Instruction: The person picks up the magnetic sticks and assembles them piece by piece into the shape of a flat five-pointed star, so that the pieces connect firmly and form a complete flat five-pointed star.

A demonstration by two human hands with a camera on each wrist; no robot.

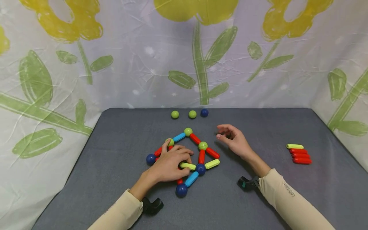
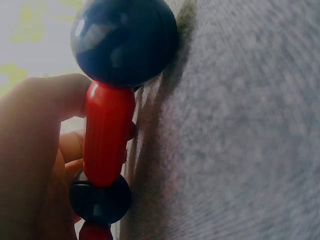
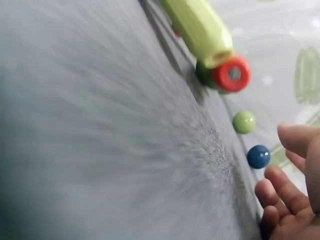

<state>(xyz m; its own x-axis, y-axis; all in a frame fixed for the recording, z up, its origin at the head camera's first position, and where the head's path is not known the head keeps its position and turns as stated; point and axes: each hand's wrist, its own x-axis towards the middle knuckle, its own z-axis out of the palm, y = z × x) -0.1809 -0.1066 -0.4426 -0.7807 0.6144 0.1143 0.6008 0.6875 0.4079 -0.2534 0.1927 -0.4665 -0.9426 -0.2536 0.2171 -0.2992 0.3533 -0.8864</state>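
A flat frame of magnetic rods and balls lies on the grey table. My left hand [image 1: 172, 162] reaches over its left part, thumb and forefinger on either side of a yellow-green rod [image 1: 188, 166]. That rod meets a blue ball [image 1: 200, 169]; the hand hides its other end. A red rod [image 2: 107, 132] between two dark blue balls stands close before the left hand in the left wrist view. To the frame's right, my right hand [image 1: 234, 140] hovers with fingers loosely bent, holding nothing. Nearest it are a green ball [image 1: 203, 146] and a red rod [image 1: 212, 153] jutting out.
At the table's far edge sit two loose green balls [image 1: 192, 114] and a blue ball [image 1: 204, 112]. Several red rods [image 1: 301, 156] and one yellow-green rod [image 1: 295, 146] lie side by side at the right. A flowered cloth [image 1: 129, 57] hangs behind the table.
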